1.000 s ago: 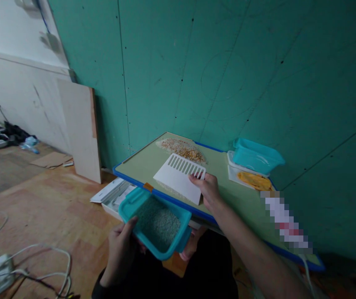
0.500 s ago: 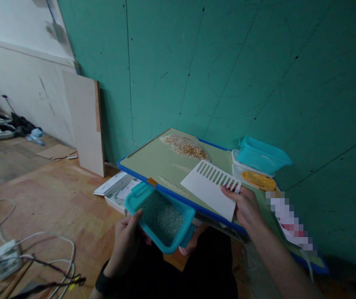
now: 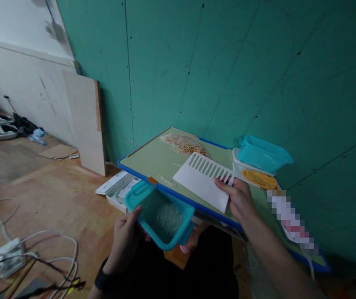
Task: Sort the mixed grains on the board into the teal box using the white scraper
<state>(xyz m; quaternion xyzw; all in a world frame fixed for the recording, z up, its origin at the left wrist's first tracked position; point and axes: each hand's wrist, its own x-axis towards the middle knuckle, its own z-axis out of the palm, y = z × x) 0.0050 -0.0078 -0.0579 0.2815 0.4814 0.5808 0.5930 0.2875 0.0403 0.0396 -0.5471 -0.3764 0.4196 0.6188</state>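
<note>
My left hand [image 3: 124, 238] grips a teal plastic box [image 3: 160, 214] filled with pale small grains, held just below the blue front edge of a green-topped table [image 3: 153, 160]. My right hand [image 3: 238, 199] pinches a white slotted scraper card [image 3: 203, 178] that rests on the tabletop near the front edge. A thin line of pale grains [image 3: 168, 181] lies on the table just left of the card. A pile of mixed tan grains [image 3: 185, 145] sits at the table's far side.
A second teal box [image 3: 263, 154] stands on a white lid at the table's right, beside a yellow cloth [image 3: 260, 179]. A wooden board [image 3: 86, 126] leans on the green wall. Cables and a power strip [image 3: 6, 259] lie on the wooden floor at left. An open white case [image 3: 117, 189] sits under the table.
My right hand first drew the card right and toward the table's front edge, then slid it back left a little. The teal box in my left hand stayed under the edge.
</note>
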